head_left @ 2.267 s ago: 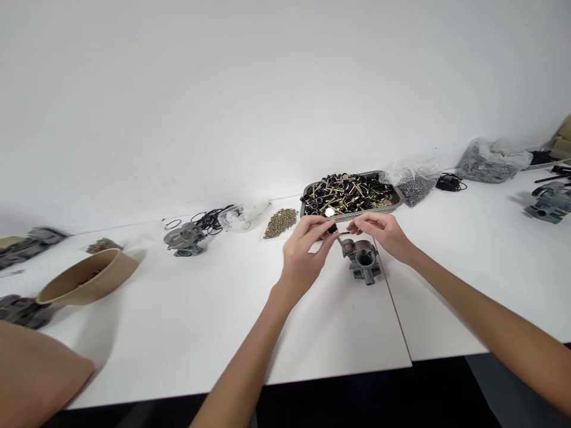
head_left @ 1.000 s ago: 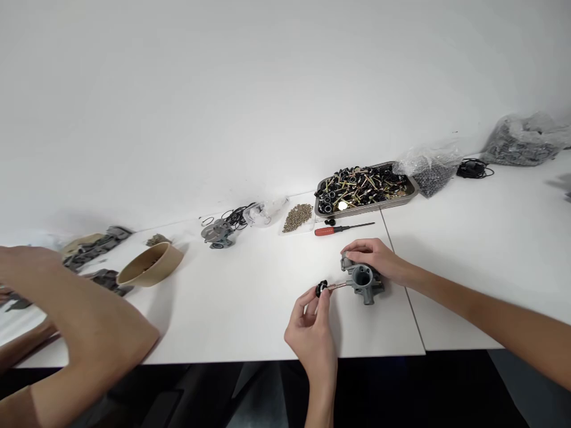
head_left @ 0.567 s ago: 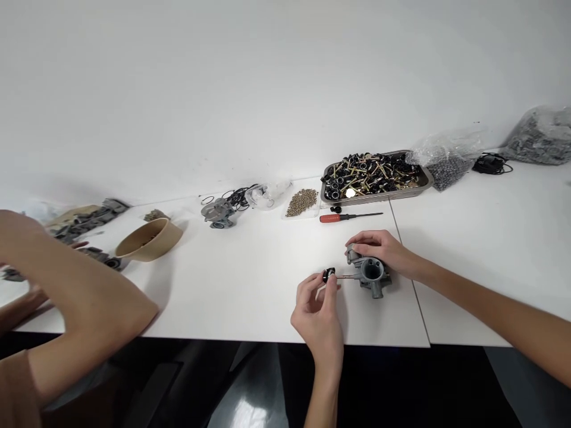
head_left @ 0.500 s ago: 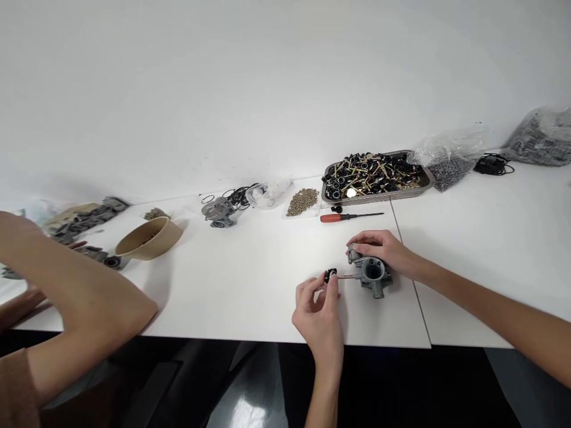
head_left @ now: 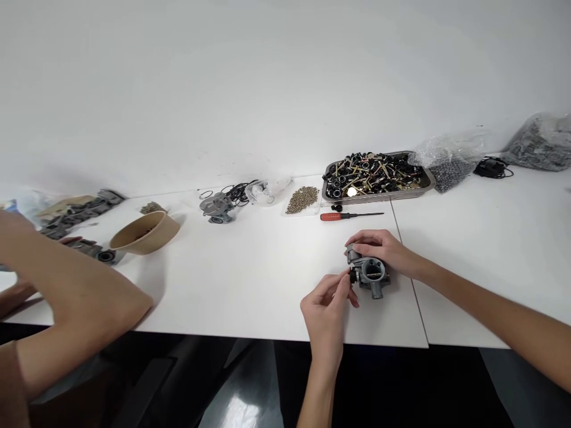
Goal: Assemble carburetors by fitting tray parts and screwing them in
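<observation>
A grey metal carburetor (head_left: pixel 375 286) is on the white table in front of me. My right hand (head_left: pixel 387 249) grips its body from the back right, with fingers over the grey round part at its upper left. My left hand (head_left: pixel 326 302) pinches the black cap (head_left: pixel 353 276) of a thin rod between thumb and fingertips. That cap sits up against the carburetor's left side, and a thin rod shows across the round bore. Whether the cap is fully seated cannot be made out.
Behind lie a red-handled screwdriver (head_left: pixel 331 217), a small black part (head_left: pixel 336 208), a metal tray (head_left: pixel 379 198) of black-capped rods and a dish of brass pieces (head_left: pixel 302 200). Another carburetor (head_left: pixel 217 207) stands left. A co-worker's arm (head_left: pixel 89 291) reaches in beside a tan bowl (head_left: pixel 163 233).
My left hand has moved right, sliding the rod into the carburetor's side until the black cap meets the body. My right hand keeps its hold. The co-worker's arm has shifted slightly left in view.
</observation>
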The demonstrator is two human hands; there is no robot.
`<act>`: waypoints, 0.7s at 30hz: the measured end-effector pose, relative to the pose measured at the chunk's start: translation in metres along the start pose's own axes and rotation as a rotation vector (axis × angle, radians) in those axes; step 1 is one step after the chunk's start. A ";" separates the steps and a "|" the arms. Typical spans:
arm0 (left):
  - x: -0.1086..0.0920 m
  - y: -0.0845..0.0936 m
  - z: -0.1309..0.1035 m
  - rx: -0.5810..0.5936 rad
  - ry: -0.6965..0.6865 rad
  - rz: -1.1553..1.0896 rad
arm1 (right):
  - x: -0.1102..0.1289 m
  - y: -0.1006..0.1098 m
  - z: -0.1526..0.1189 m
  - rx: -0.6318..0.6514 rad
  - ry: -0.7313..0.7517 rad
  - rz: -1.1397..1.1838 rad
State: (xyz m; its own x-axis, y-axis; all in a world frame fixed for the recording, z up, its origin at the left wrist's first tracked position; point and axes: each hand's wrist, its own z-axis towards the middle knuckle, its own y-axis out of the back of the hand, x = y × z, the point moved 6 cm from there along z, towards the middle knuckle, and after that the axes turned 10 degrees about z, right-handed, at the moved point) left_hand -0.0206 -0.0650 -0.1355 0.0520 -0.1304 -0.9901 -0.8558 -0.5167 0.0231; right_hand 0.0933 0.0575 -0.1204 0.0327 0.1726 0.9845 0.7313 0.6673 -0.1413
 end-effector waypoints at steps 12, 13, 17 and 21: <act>-0.011 0.008 0.003 0.044 -0.043 0.014 | -0.003 -0.002 0.003 0.017 0.021 0.009; -0.011 0.008 0.003 0.053 -0.049 0.004 | -0.003 -0.002 0.003 0.019 0.022 0.010; -0.005 0.010 0.006 0.031 0.003 -0.016 | -0.002 -0.002 0.002 0.025 0.025 0.003; -0.004 0.005 0.003 0.012 -0.016 -0.018 | -0.001 -0.003 0.001 0.025 0.017 0.008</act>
State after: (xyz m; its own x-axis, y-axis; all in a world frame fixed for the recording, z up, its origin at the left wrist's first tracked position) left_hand -0.0267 -0.0651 -0.1316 0.0590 -0.1074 -0.9925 -0.8607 -0.5090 0.0039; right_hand 0.0904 0.0561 -0.1215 0.0500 0.1661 0.9848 0.7139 0.6837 -0.1515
